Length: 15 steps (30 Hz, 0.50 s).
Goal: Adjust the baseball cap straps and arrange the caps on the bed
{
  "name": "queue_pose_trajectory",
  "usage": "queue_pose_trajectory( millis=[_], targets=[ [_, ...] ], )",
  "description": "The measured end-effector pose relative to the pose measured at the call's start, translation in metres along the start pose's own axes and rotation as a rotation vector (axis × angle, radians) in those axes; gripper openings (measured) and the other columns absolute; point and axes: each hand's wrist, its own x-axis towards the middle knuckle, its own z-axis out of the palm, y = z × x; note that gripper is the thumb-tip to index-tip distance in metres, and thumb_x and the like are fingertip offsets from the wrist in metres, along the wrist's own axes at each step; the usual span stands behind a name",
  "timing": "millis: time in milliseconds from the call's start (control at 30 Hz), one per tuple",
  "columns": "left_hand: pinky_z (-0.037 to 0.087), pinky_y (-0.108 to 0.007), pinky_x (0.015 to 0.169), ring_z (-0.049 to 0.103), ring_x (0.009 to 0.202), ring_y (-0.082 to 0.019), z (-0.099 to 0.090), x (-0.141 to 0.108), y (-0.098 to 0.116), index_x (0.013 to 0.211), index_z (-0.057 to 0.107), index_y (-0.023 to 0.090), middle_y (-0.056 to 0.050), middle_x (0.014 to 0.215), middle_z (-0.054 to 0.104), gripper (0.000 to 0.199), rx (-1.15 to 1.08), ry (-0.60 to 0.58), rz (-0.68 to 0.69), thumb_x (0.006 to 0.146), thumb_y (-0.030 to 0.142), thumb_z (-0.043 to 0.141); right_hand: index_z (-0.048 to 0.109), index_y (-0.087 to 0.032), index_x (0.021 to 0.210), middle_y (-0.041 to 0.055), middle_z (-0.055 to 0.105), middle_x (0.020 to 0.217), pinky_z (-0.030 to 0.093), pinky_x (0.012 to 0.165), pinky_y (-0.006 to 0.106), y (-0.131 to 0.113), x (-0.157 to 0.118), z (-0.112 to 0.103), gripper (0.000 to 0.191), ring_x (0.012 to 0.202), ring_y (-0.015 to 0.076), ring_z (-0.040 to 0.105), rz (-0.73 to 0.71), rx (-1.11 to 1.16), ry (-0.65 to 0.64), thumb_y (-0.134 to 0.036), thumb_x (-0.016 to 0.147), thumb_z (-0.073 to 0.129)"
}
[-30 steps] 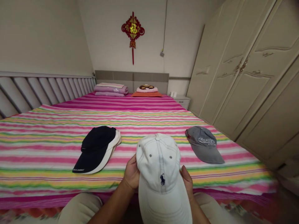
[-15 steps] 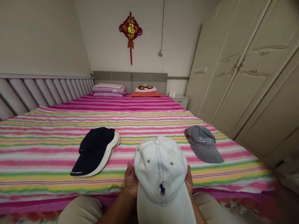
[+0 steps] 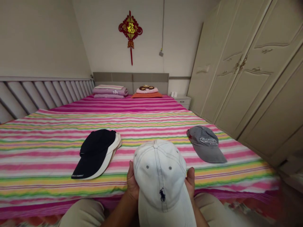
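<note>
A white baseball cap [image 3: 161, 176] with a small dark-blue horse-and-rider emblem is held up in front of me, brim toward me. My left hand [image 3: 132, 183] grips its left side, thumb up outside the crown. On the opposite side my right hand [image 3: 190, 183] holds it the same way; the other fingers of both hands are hidden by the cap. To the left on the bed lies a navy cap [image 3: 96, 151], stacked over a cream-white cap [image 3: 111, 157]. At the right rests a grey cap [image 3: 205, 145] with white lettering.
A striped sheet [image 3: 146, 123] covers the bed. Folded purple bedding [image 3: 110, 92] and a pink folded item [image 3: 147, 90] on orange cloth [image 3: 146, 95] lie by the headboard [image 3: 151, 80]. A wardrobe [image 3: 236, 78] stands at right, a slatted rail [image 3: 47, 94] at left.
The white cap has shifted slightly left and down in view, still between both hands. More of my right thumb shows now. The caps on the bed stay in place.
</note>
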Motion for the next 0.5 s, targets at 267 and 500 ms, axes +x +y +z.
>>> queue_pose_trajectory(
  millis=[267, 500],
  targets=[
    [0.019, -0.038, 0.104, 0.040, 0.120, -0.027, 0.009, 0.009, -0.006, 0.102, 0.066, 0.016, -0.008, 0.110, 0.062, 0.057, -0.006, 0.121, -0.082, 0.082, 0.053, 0.028, 0.070, -0.027, 0.072, 0.0031, 0.073, 0.075, 0.026, 0.099, 0.045, 0.003, 0.006, -0.019, 0.050, 0.109, 0.0302, 0.051, -0.166, 0.093, 0.202, -0.071, 0.053, 0.055],
    [0.022, -0.038, 0.102, 0.039, 0.121, -0.026, 0.007, 0.013, -0.013, 0.093, 0.070, 0.019, -0.006, 0.104, 0.065, 0.039, 0.051, 0.071, -0.200, 0.075, 0.038, 0.041, 0.071, -0.027, 0.072, 0.0039, 0.072, 0.074, 0.026, 0.099, 0.046, 0.001, 0.001, -0.014, 0.061, 0.103, 0.0313, 0.055, -0.096, 0.081, 0.121, -0.078, 0.054, 0.043]
  ],
)
